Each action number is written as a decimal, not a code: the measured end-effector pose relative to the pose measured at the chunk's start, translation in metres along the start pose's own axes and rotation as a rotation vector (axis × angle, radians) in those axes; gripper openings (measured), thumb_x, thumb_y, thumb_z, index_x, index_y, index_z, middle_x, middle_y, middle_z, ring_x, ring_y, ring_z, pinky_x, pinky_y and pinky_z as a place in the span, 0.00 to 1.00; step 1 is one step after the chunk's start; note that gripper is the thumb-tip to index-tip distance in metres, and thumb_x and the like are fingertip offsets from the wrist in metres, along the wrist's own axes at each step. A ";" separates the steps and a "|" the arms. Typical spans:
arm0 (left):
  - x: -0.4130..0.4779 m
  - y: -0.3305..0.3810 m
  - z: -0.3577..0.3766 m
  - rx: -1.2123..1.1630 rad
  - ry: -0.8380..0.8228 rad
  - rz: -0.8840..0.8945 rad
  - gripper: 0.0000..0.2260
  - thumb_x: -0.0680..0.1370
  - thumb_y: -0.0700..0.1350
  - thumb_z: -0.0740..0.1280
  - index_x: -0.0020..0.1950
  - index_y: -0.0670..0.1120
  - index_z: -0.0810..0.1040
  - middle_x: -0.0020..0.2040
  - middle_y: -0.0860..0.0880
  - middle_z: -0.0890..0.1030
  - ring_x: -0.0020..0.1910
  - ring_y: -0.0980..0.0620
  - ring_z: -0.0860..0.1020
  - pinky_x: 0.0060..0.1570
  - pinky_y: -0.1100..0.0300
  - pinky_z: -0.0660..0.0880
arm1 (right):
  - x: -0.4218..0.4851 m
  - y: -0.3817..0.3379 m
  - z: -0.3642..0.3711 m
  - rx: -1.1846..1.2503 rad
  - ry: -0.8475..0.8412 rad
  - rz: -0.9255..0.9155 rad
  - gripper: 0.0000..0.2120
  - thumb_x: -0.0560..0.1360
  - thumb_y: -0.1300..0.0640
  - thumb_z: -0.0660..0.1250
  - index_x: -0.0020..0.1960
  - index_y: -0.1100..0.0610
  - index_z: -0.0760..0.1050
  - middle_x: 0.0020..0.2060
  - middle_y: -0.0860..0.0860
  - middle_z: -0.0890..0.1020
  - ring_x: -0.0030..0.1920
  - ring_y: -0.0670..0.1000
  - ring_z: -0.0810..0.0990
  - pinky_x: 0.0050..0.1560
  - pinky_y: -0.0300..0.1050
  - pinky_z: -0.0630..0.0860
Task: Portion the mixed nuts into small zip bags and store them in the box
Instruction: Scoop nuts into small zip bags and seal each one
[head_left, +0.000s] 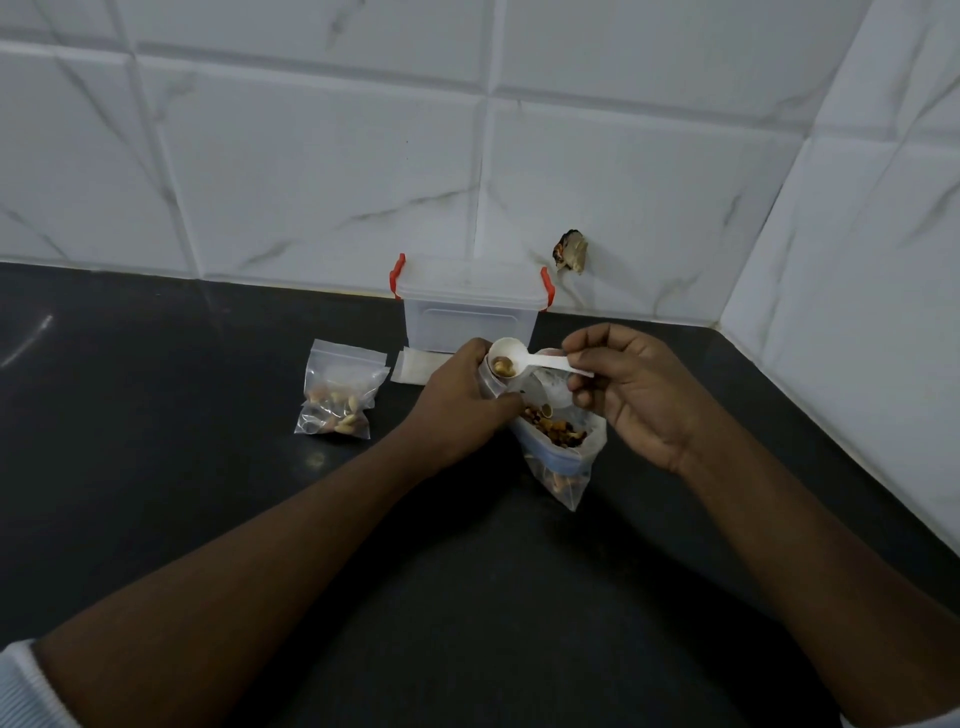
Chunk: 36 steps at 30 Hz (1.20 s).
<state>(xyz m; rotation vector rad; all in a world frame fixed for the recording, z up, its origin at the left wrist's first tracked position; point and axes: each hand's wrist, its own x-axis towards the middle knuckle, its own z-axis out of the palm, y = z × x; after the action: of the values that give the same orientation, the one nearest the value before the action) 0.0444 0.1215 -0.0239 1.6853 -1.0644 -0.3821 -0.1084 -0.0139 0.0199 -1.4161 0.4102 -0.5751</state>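
Forearms reach in from the bottom edge over the dark tabletop (156, 441), with a pale sleeve (21, 686) showing at the lower left corner. The left hand (462, 400) has its fingers curled round the top of a small bag (491, 382) and holds it upright. The right hand (628, 395) pinches the handle of a white spoon (545, 364) between thumb and fingertips, the other fingers loosely bent. The spoon's bowl sits over the small bag's mouth, with a few nuts (503, 365) in it.

Just below the hands, between them, a larger nut bag (561, 457) stands open on the tabletop, with mixed nuts visible inside. A filled bag (340, 389) lies well to the left, zipped and apart from the rest. Behind the hands the clear box (470, 312) stands against the tiled wall (311, 156), its lid on and its red clips (397, 275) at either end. Flat empty bags (415, 366) lie just in front of the box, to its left.
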 end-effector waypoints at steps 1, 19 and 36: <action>0.000 0.000 0.000 -0.008 0.007 -0.007 0.21 0.76 0.43 0.75 0.64 0.54 0.71 0.59 0.55 0.78 0.59 0.56 0.78 0.57 0.58 0.77 | -0.001 0.001 0.001 -0.063 -0.031 -0.031 0.08 0.79 0.71 0.64 0.51 0.63 0.80 0.52 0.64 0.84 0.38 0.51 0.80 0.38 0.42 0.79; 0.002 0.001 -0.001 0.037 0.018 -0.041 0.19 0.76 0.43 0.74 0.64 0.52 0.72 0.59 0.53 0.78 0.58 0.54 0.77 0.56 0.58 0.77 | 0.005 0.010 -0.021 -1.191 -0.086 -0.314 0.11 0.77 0.64 0.67 0.49 0.49 0.83 0.44 0.42 0.83 0.34 0.39 0.78 0.35 0.35 0.70; 0.000 0.006 -0.001 0.053 0.007 -0.052 0.20 0.76 0.44 0.74 0.65 0.51 0.72 0.62 0.52 0.78 0.60 0.53 0.77 0.61 0.52 0.78 | 0.006 -0.003 -0.028 -0.767 0.049 -0.106 0.08 0.78 0.66 0.67 0.44 0.57 0.83 0.29 0.45 0.82 0.28 0.42 0.73 0.31 0.37 0.70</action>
<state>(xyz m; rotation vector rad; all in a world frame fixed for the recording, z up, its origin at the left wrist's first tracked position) 0.0430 0.1217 -0.0184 1.7632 -1.0349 -0.3842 -0.1208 -0.0401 0.0193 -2.1690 0.6366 -0.5623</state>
